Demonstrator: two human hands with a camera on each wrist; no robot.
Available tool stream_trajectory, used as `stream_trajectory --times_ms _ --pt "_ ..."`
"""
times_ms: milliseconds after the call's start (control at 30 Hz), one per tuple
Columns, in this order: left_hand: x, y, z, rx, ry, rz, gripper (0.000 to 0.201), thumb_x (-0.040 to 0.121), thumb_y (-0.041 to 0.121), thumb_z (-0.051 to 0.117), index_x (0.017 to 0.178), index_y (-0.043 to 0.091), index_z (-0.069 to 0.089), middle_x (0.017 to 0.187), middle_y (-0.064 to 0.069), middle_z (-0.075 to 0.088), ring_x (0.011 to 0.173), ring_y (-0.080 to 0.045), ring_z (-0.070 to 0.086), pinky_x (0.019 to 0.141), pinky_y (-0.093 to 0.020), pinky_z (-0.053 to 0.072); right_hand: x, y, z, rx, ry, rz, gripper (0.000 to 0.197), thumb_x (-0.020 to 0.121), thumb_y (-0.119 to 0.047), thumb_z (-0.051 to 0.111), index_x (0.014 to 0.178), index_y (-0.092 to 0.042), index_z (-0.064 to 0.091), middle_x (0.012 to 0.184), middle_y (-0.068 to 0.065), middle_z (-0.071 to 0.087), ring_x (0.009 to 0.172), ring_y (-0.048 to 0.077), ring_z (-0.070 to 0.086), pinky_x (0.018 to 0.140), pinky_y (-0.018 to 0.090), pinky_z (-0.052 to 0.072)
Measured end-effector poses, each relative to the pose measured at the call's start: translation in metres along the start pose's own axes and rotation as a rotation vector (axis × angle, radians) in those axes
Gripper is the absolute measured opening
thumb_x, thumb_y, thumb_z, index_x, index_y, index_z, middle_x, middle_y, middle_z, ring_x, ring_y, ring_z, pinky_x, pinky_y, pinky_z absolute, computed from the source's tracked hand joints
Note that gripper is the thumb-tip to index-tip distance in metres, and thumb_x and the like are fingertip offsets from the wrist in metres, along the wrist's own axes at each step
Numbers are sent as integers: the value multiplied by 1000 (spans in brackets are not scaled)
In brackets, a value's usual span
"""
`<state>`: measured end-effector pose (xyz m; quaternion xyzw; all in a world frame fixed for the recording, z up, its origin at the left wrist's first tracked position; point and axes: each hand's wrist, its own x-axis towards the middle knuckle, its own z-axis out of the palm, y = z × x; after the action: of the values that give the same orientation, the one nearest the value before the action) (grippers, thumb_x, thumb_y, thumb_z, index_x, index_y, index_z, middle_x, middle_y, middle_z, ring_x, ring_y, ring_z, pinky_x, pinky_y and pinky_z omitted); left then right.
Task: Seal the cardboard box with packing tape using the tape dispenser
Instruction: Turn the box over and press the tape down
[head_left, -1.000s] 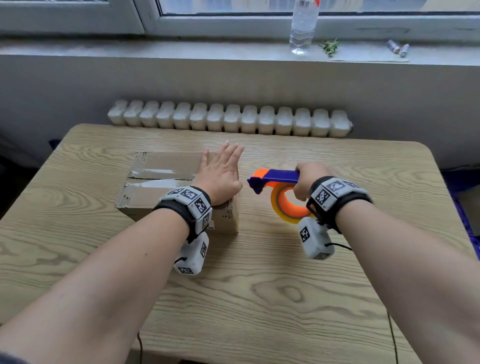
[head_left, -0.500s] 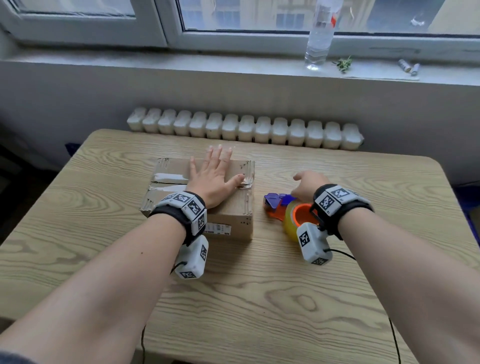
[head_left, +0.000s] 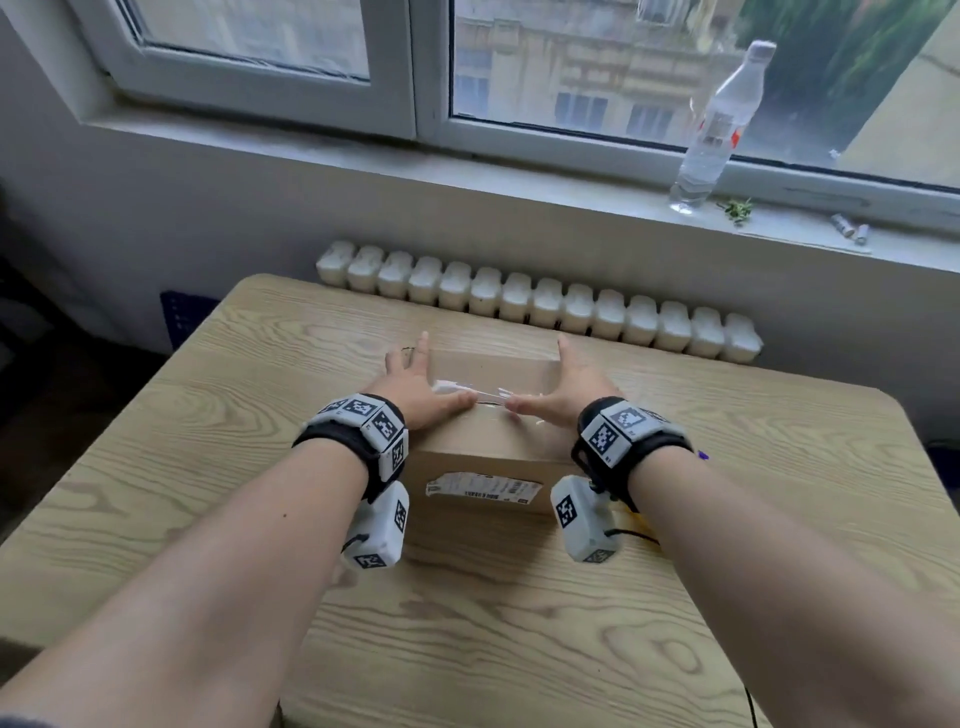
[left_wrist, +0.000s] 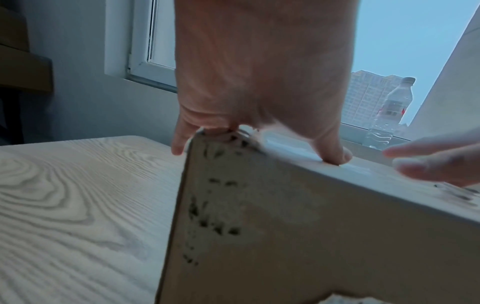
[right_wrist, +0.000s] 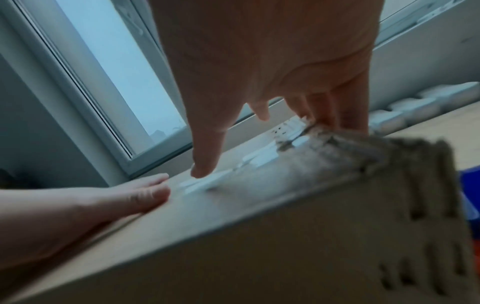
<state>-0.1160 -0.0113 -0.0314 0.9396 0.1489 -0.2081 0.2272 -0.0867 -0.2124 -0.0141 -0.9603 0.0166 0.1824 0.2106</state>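
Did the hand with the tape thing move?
Yes. The right hand left the spot on the table beside the cardboard box, moved left, and now presses the box top.

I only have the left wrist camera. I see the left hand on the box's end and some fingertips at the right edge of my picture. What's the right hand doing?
Observer: The right hand flanks the right end of the cardboard box, fingers straight, thumb on the tape strip on top.
Operator: And the tool?
Observer: The tape dispenser is in neither hand; only a purple sliver shows beside the right wrist, low by the table.
Operator: Which face points at the person?
Observer: The one with a shipping label.
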Motion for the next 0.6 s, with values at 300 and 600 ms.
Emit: stream_trajectory --times_ms 300,600 --pt "16 -12 -2 -44 53 56 71 95 50 38 151 20 5 142 -26 43 126 -40 48 104 -46 40 1 6 1 -27 114 151 69 91 -43 53 150 -33 18 134 16 55 119 35 54 94 39 46" --pt "14 -20 -8 -9 -104 86 124 62 77 61 149 31 -13 152 -9 37 131 -31 47 109 -40 39 -7 -7 11 -87 -28 135 124 60 -71 70 152 -29 -3 148 6 41 126 30 50 99 42 47"
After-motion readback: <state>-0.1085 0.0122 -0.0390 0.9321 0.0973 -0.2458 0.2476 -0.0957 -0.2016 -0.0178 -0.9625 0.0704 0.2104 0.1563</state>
